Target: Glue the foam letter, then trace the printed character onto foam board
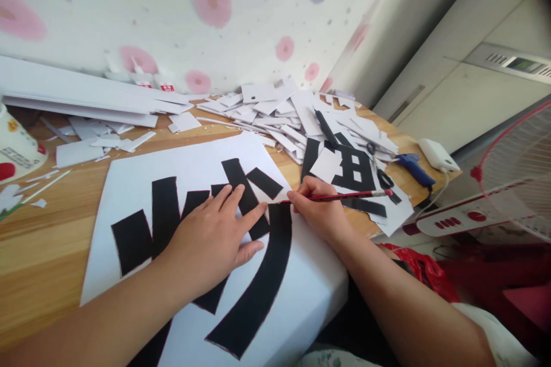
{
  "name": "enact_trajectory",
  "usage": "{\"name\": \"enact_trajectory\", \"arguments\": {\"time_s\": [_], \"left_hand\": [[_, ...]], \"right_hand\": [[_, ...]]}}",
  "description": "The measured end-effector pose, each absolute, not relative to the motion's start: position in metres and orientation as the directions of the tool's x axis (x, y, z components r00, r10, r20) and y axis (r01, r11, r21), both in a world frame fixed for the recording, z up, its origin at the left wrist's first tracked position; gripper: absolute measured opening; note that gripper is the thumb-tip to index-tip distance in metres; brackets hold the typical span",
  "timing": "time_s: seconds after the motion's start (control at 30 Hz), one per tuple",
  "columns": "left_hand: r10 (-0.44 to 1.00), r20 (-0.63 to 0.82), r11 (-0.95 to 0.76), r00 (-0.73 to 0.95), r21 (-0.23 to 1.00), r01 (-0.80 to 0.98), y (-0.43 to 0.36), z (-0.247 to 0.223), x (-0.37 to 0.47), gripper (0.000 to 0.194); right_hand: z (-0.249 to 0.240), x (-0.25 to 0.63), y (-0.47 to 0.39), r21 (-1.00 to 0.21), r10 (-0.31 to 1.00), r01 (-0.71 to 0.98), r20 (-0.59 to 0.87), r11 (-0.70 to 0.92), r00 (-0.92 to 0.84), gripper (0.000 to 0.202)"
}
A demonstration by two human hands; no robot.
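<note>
A red and black pencil [344, 195] is pinched in my right hand [318, 206], its tip at the top edge of a curved black strip [262, 287]. My left hand [215, 229] lies flat with spread fingers on black cut-out shapes, its index finger pointing toward the pencil tip. These shapes rest on a large white sheet [124, 178]. Above the fingers are a slanted black strip [235, 175] and a short black piece [264, 182]. Further left stand a tall black strip [164, 200] and a black block [132, 241]. My left hand and forearm hide part of the shapes.
White offcuts [275, 109] are heaped at the back of the wooden table [34, 264]. On the right lie a black grid-like cut-out [355, 167], scissors [383, 178], a blue glue gun [413, 169] and a white box [437, 155]. A paper cup [17, 146] and a fan [516, 172] flank the table.
</note>
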State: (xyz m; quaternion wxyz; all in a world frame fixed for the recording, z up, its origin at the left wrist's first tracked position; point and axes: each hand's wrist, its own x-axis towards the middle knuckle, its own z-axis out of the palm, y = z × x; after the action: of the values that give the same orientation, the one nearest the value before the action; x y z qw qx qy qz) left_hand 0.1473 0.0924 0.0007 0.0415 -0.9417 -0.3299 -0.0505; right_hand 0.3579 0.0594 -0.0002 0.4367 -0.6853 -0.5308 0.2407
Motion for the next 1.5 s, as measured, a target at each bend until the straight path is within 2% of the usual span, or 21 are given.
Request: {"name": "enact_trajectory", "arguments": {"time_s": [0.17, 0.4, 0.57, 0.73, 0.97, 1.13, 1.27, 1.33, 1.43, 1.5], "left_hand": [[0.618, 0.143, -0.778, 0.773, -0.027, 0.627, 0.095, -0.002, 0.147, 0.056], [0.599, 0.152, -0.788, 0.787, -0.062, 0.612, 0.096, -0.004, 0.145, 0.056], [0.604, 0.147, -0.787, 0.783, -0.042, 0.615, 0.096, -0.003, 0.145, 0.055], [0.608, 0.162, -0.785, 0.777, -0.018, 0.619, 0.097, -0.004, 0.144, 0.053], [0.602, 0.15, -0.787, 0.784, -0.051, 0.614, 0.096, -0.003, 0.145, 0.053], [0.603, 0.149, -0.788, 0.784, -0.043, 0.614, 0.096, -0.002, 0.146, 0.052], [0.598, 0.141, -0.789, 0.789, -0.074, 0.611, 0.095, -0.001, 0.146, 0.052], [0.594, 0.138, -0.789, 0.793, -0.095, 0.607, 0.095, -0.001, 0.146, 0.053], [0.589, 0.142, -0.788, 0.796, -0.118, 0.604, 0.095, -0.002, 0.146, 0.054], [0.584, 0.149, -0.788, 0.798, -0.129, 0.602, 0.095, -0.004, 0.145, 0.056]], "right_hand": [[0.0, 0.362, 0.059, -0.892, 0.937, 0.445, 0.088, -0.077, 0.339, 0.028], [0.006, 0.365, 0.058, -0.905, 0.918, 0.413, 0.078, -0.098, 0.388, 0.028], [0.004, 0.366, 0.058, -0.951, 0.911, 0.281, 0.001, -0.127, 0.413, 0.026], [0.001, 0.369, 0.059, -0.975, 0.911, 0.202, -0.003, -0.095, 0.413, 0.025], [-0.003, 0.37, 0.059, -0.994, 0.902, 0.05, -0.065, -0.095, 0.427, 0.024], [-0.005, 0.371, 0.058, -0.997, 0.907, 0.033, -0.05, -0.07, 0.419, 0.024], [-0.004, 0.37, 0.056, -0.989, 0.898, 0.119, -0.028, -0.089, 0.438, 0.024], [-0.003, 0.369, 0.052, -0.955, 0.893, 0.286, 0.054, -0.086, 0.447, 0.025], [-0.003, 0.368, 0.042, -0.833, 0.907, 0.552, 0.212, -0.027, 0.363, 0.028], [-0.005, 0.367, 0.036, -0.772, 0.918, 0.636, 0.264, 0.017, 0.296, 0.029]]}}
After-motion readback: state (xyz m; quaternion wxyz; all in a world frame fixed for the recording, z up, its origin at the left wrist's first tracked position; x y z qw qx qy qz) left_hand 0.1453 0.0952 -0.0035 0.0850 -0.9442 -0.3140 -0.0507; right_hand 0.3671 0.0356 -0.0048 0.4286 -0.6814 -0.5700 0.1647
